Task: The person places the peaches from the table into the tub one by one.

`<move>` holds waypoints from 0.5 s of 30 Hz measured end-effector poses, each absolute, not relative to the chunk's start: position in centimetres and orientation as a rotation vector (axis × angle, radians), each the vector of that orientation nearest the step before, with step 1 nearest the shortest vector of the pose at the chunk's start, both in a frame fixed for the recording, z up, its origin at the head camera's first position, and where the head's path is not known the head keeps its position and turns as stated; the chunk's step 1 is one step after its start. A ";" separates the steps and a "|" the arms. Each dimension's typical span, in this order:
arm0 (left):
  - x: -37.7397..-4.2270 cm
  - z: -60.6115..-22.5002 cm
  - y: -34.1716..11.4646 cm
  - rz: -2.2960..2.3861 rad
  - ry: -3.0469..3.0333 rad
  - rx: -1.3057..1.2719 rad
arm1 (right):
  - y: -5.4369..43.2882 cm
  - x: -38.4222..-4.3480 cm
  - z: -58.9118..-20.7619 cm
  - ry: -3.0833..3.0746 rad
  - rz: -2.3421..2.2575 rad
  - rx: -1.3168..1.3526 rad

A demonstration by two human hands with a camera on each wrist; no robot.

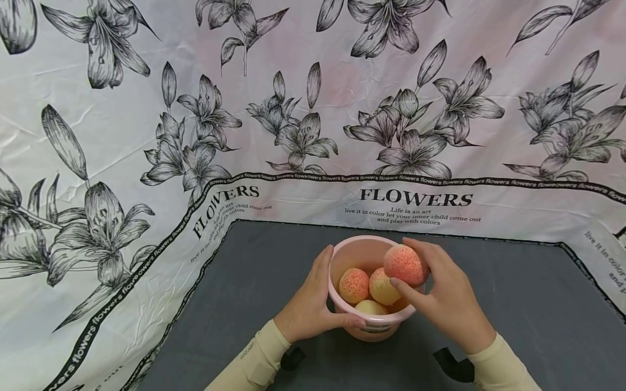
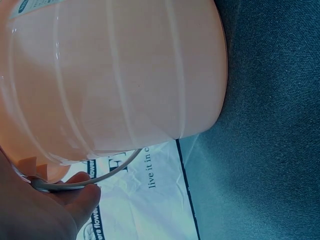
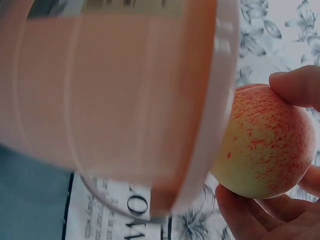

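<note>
A pink bucket (image 1: 373,333) stands on the dark grey tabletop. My left hand (image 1: 313,304) grips its left side, thumb along the front rim and fingers around the back. The left wrist view shows the bucket's ribbed wall (image 2: 140,75) and a thin grey handle (image 2: 117,173) beside the fingers. Over the right part of the bucket's mouth, my right hand (image 1: 450,298) holds a red-speckled peach (image 1: 405,265) between thumb and fingers. Its yellowish side shows in the right wrist view, just outside the rim (image 3: 210,115). Inside lie a reddish peach (image 1: 354,285) and two yellower ones (image 1: 383,287), partly hidden.
Dark grey cloth (image 1: 244,304) covers the table around the bucket. A white sheet with black lily drawings and "FLOWERS" lettering (image 1: 415,197) rises behind and at the sides. Black patches (image 1: 455,365) show near both sleeves.
</note>
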State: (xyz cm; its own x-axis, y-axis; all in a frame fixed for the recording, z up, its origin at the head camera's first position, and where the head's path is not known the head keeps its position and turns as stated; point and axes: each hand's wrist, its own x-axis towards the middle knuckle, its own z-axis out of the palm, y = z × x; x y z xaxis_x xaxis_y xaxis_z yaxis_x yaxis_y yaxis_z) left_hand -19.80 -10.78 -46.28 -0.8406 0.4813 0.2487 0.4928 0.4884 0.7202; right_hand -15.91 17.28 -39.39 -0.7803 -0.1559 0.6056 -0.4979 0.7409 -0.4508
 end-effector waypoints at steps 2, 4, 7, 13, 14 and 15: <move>-19.8 -46.3 -10.8 -1.316 -2.698 -0.883 | 16.4 -15.9 -39.4 -2.412 0.854 0.505; -19.8 -46.2 -10.9 -1.313 -2.693 -0.889 | 15.6 -16.0 -39.5 -2.427 0.881 0.521; -19.7 -46.2 -10.9 -1.307 -2.683 -0.897 | 14.5 -16.1 -39.8 -2.426 0.901 0.585; -19.8 -46.2 -10.9 -1.288 -2.677 -0.918 | 13.1 -16.3 -40.4 -2.381 0.903 0.725; -19.8 -46.3 -10.9 -1.294 -2.678 -0.915 | 13.0 -16.4 -40.5 -2.381 0.900 0.731; -19.8 -46.2 -11.0 -1.295 -2.679 -0.912 | 12.8 -16.4 -40.5 -2.381 0.898 0.735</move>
